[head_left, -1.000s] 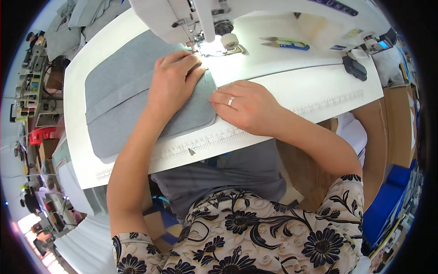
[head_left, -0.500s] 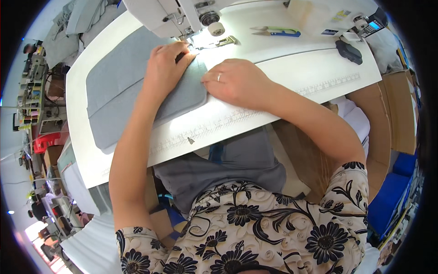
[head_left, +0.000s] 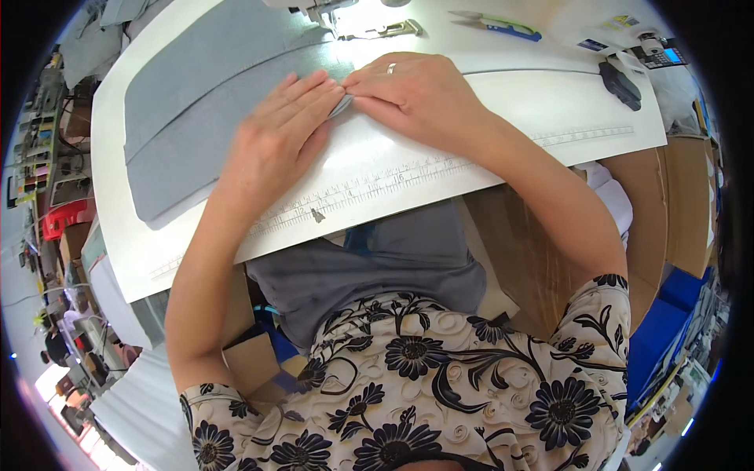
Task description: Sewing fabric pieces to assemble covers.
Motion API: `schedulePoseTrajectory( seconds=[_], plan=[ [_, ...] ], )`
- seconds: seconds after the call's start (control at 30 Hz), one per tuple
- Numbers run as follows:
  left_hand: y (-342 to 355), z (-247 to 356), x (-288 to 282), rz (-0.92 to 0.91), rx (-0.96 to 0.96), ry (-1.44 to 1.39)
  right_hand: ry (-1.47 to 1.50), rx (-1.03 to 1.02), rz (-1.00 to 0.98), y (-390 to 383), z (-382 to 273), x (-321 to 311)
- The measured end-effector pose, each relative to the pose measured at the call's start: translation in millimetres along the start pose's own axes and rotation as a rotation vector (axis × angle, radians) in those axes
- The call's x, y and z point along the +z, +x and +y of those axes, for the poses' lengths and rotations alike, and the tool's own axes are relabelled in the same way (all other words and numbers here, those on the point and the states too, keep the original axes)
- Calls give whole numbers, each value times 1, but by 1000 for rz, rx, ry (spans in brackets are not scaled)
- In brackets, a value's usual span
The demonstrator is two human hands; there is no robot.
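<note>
I register on my feed: green-and-blue-handled snips (head_left: pixel 518 31), far side, right of centre; a black block-like object (head_left: pixel 620 86), farther right; a cardboard box (head_left: pixel 691 206), right edge; a blue object (head_left: pixel 658 337), nearer, right; a red item (head_left: pixel 67 218), left.

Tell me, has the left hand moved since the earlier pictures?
Yes. Judged against the small metal fitting, the left hand has come nearer to the wearer, closer to the printed ruler.
</note>
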State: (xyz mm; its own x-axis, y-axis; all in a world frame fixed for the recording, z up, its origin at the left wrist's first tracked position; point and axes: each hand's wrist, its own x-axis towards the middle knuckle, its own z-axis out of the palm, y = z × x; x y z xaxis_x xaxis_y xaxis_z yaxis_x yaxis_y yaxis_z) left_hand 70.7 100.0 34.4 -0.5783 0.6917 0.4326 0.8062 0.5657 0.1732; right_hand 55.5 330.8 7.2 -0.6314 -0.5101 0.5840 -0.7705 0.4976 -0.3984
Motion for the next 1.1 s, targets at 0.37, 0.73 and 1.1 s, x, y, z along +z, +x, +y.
schedulePoseTrajectory(
  seconds=[0.37, 0.73, 1.1],
  plan=[
    [2, 4, -11, -78, 150, 180, -193, -163, -34, -7, -7, -17],
    [-2, 2, -16, -88, 141, 38, -239, -153, -100, -8, -21, -16],
    [11, -19, -13, -75, 85, 40, -346, -185, -66, 15, -10, -15]
  ],
)
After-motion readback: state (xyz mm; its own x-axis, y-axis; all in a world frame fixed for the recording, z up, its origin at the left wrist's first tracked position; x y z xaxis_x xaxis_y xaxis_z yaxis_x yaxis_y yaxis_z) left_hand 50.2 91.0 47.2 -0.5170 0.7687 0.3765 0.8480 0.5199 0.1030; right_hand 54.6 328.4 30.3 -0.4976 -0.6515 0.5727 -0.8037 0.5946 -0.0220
